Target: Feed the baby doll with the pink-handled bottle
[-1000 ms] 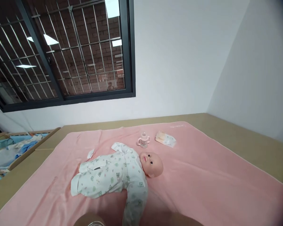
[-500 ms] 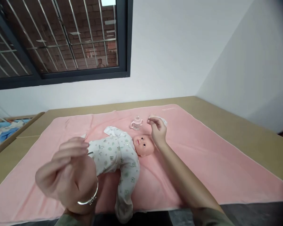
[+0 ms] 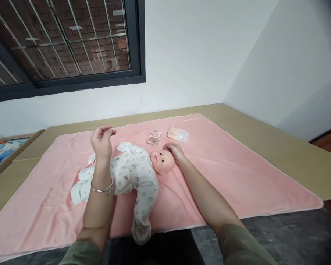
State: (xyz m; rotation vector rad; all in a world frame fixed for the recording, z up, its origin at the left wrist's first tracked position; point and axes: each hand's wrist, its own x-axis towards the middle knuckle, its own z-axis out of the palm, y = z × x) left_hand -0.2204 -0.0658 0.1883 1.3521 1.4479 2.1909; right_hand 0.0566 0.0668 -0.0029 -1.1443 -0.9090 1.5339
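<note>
A baby doll [image 3: 139, 169] in a white sleepsuit with a green print lies face up on a pink blanket [image 3: 223, 165]. Its head points right and its near sleeve hangs over the blanket's front edge. My right hand [image 3: 175, 150] lies beside the top of the doll's head, fingers extended, holding nothing visible. Raised above the doll's lower body, my left hand [image 3: 102, 141] has loosely bent fingers, with nothing visible in them. Its forearm, with a silver bracelet, hides part of the doll's legs.
Beyond the doll's head stand a pink-handled baby bottle [image 3: 155, 137] and a white and orange packet [image 3: 178, 134]. A small white item [image 3: 91, 159] lies past the legs. At far left, a wooden-edged bin [image 3: 8, 149] holds blue and white cloths. A barred window is behind.
My left hand has moved forward, away from me, uncovering the doll's feet. My right hand has lowered toward the doll's head, revealing the packet. The view has shifted slightly.
</note>
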